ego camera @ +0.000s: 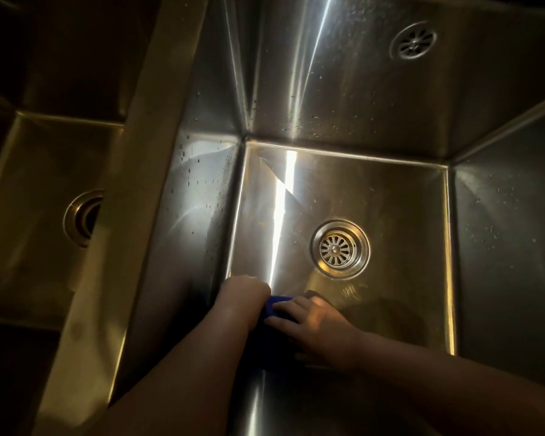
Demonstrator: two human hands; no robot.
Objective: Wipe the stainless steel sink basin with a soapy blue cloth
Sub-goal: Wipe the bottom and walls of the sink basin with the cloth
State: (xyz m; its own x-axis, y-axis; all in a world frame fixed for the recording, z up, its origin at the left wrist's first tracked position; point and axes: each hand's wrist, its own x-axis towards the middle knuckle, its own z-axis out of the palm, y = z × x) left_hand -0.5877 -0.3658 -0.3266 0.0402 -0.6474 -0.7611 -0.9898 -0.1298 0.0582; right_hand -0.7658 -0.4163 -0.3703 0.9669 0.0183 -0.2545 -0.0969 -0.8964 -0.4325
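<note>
My right hand (315, 324) lies on the blue cloth (276, 301), fingers fairly straight across it, pressing it to the floor of the basin (390, 199) near the front left corner. My left hand (244, 295) sits just left of the cloth, touching it. Its fingers are hidden, so I cannot tell its grip. The drain (340, 248) lies beyond my hands, apart from the cloth. Droplets speckle the walls. A second basin (44, 171) sits to the left.

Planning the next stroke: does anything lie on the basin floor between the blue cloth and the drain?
Nothing visible. Left hand and right hand are on the blue cloth; only bare basin floor lies before the drain.
</note>
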